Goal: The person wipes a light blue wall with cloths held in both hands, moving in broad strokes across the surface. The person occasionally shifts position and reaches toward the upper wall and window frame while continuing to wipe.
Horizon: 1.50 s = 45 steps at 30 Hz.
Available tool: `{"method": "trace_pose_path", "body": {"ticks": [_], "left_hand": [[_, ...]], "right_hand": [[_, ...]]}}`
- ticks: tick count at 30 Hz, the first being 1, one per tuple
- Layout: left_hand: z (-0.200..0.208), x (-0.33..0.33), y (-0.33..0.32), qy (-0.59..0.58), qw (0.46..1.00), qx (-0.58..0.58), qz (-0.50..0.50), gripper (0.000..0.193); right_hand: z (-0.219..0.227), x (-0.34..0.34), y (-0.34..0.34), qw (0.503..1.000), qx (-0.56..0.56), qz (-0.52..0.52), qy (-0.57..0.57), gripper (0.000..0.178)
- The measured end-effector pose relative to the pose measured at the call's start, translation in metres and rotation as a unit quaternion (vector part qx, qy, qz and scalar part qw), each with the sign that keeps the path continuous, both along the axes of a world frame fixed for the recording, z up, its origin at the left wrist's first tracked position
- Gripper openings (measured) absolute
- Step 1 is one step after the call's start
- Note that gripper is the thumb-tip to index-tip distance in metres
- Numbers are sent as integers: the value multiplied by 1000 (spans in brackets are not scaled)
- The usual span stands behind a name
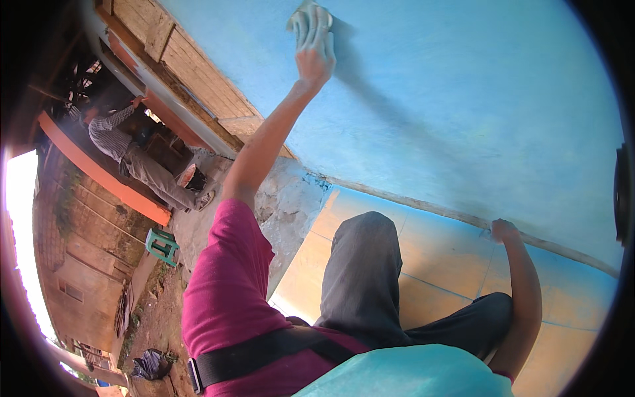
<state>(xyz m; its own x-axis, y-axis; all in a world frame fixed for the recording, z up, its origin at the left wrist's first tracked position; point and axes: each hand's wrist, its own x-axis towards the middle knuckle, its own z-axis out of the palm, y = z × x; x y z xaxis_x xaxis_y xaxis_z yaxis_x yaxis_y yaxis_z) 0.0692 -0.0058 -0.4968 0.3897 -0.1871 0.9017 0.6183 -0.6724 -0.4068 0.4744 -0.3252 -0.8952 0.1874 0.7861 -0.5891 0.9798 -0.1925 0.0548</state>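
My left hand (313, 49) reaches high up and presses a pale, flat pad (291, 23) against the blue wall (463, 99). Its fingers lie over the pad and look whitened, as if by dust or paint; the pad's exact kind is too hard to make out. Down at the right, my right hand (506, 231) is closed, low against the foot of the wall where it meets the tiled floor (436, 268). Whatever it may hold is too small and blurred to name. My bent knees rest between the two arms.
A narrow ledge (410, 198) runs along the wall's foot. Wooden boards (198, 66) adjoin the wall at the left. Farther off, another person (126, 149) works by an orange-edged opening, near a bucket (192, 177). A green stool (161, 247) and a black bag (151, 364) stand outside.
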Motion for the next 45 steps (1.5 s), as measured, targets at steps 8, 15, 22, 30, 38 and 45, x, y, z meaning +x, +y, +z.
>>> {"method": "trace_pose_path", "body": {"ticks": [8, 15, 22, 30, 38, 45], "left_hand": [[-11, -45, 23, 146, 986, 63, 42, 56], [9, -92, 34, -49, 992, -70, 89, 50], [-15, -4, -22, 158, 987, 7, -14, 52], [15, -76, 33, 97, 992, 62, 56, 48], [19, -56, 17, -77, 993, -68, 60, 53], [-16, 2, -28, 130, 991, 9, -20, 56]], "right_hand": [[9, -4, -6, 997, 63, -3, 39, 51], [7, 7, -16, 1000, 17, -9, -18, 50], [15, -5, -14, 1000, 27, -8, -9, 46], [13, -4, -13, 999, 40, -11, 25, 56], [-28, 25, -15, 1000, 4, -15, -5, 56], [-10, -2, -5, 999, 25, -24, 41, 57]]}}
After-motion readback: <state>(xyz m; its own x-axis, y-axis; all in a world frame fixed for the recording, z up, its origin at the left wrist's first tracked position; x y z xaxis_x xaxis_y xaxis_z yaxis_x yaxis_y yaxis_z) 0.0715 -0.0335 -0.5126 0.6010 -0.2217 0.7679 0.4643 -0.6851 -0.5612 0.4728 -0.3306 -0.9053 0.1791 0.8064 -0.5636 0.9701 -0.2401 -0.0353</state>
